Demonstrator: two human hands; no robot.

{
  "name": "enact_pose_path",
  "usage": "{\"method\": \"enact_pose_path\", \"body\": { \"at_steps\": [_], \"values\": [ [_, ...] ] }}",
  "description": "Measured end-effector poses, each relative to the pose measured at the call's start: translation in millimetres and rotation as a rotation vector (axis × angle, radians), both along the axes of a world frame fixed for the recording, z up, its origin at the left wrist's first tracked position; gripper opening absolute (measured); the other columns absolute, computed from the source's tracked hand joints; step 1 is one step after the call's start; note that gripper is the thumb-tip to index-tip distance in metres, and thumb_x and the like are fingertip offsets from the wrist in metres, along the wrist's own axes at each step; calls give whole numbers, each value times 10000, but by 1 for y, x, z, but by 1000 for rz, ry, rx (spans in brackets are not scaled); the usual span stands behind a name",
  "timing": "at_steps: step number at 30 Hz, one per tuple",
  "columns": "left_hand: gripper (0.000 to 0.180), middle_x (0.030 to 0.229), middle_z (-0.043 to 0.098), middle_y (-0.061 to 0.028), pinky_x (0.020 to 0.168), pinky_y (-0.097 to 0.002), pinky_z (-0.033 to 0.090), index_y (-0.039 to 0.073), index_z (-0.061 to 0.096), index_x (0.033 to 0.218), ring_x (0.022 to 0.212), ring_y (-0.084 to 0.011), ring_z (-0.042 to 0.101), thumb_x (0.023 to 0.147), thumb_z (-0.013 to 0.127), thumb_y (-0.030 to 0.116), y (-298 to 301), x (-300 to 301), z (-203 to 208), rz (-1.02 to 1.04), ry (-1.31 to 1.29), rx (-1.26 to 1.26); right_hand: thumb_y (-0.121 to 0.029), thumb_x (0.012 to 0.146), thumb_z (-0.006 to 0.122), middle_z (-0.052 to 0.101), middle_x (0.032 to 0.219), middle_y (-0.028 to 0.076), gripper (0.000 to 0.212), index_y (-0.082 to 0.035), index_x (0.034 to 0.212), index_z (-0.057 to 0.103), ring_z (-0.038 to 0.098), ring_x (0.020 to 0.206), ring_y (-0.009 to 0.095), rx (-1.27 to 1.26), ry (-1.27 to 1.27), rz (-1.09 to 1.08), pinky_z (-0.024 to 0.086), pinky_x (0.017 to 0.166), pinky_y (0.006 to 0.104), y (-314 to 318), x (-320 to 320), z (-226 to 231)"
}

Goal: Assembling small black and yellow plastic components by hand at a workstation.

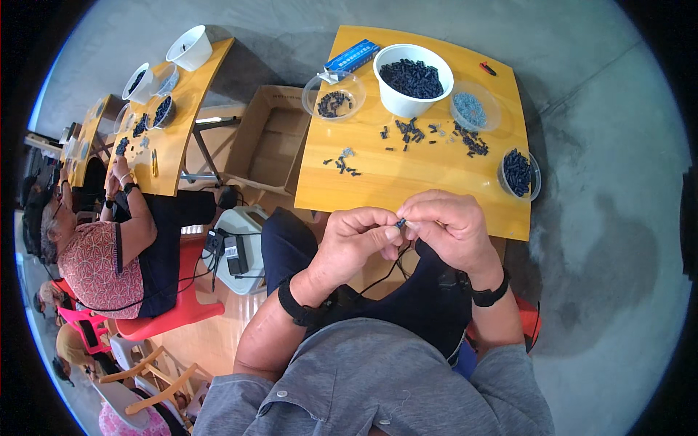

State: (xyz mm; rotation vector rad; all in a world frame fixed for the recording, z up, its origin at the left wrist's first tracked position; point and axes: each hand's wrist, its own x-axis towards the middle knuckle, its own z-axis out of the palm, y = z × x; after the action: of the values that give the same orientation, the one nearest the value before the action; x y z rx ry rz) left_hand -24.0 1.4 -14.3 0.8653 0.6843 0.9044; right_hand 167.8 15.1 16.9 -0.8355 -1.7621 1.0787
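1. Head view: the room had a grey concrete floor, and a small yellow worktop [407, 182] stood in front of the seated person. On it were a white bowl [413, 76] full of small dark parts, a clear dish [334, 95] with a few dark parts, a clear dish of grey-blue parts [473, 109], a small tub [519, 174] of dark parts at the right edge, a blue box [352, 57], and loose parts [411, 134] scattered in the middle.
2. The left hand [355, 240] and the right hand [451, 225] were together above the lap, just before the worktop edge, both pinched on one small dark part [400, 222] between the fingertips.
3. To do this well, I judge the hands should hold the part steady and close, turning it slowly, because it is tiny and could slip.
4. At the left another person [102, 247] sat at a similar table.
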Motion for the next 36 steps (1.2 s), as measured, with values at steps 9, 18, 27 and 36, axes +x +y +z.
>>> {"method": "enact_pose_path", "body": {
  "at_steps": [9, 18, 27, 36],
  "values": [
    [126, 821, 643, -107, 621, -265, 522, -47, 620, 969, 672, -154, 614, 876, 584, 30, 3, -1, 5, -98, -141, -132, 128, 739, 582, 659, 823, 121, 215, 13, 908, 647, 636, 659, 176, 38, 41, 114, 511, 594, 265, 9, 7, 0],
    [135, 822, 644, -114, 611, -271, 519, -49, 622, 978, 672, -161, 615, 872, 586, 26, 6, -2, 0, -130, -177, -162, 122, 712, 628, 673, 839, 130, 200, -6, 865, 652, 668, 725, 215, 85, -31, 131, 524, 627, 278, 14, 7, 9],
    [114, 833, 644, -111, 617, -264, 524, -49, 618, 966, 674, -152, 623, 879, 568, 5, 13, -1, 4, -135, -101, -154, 81, 707, 680, 655, 896, 107, 190, -24, 862, 652, 659, 787, 218, 188, -46, 129, 520, 654, 275, 21, 5, 3],
    [113, 839, 647, -101, 631, -257, 531, -44, 616, 966, 687, -143, 628, 880, 578, 19, 15, 2, 9, -162, -59, -116, 15, 744, 694, 646, 899, 98, 137, -42, 862, 653, 645, 800, 205, 81, 47, 147, 510, 675, 281, 21, 10, -8]
  ]
}}
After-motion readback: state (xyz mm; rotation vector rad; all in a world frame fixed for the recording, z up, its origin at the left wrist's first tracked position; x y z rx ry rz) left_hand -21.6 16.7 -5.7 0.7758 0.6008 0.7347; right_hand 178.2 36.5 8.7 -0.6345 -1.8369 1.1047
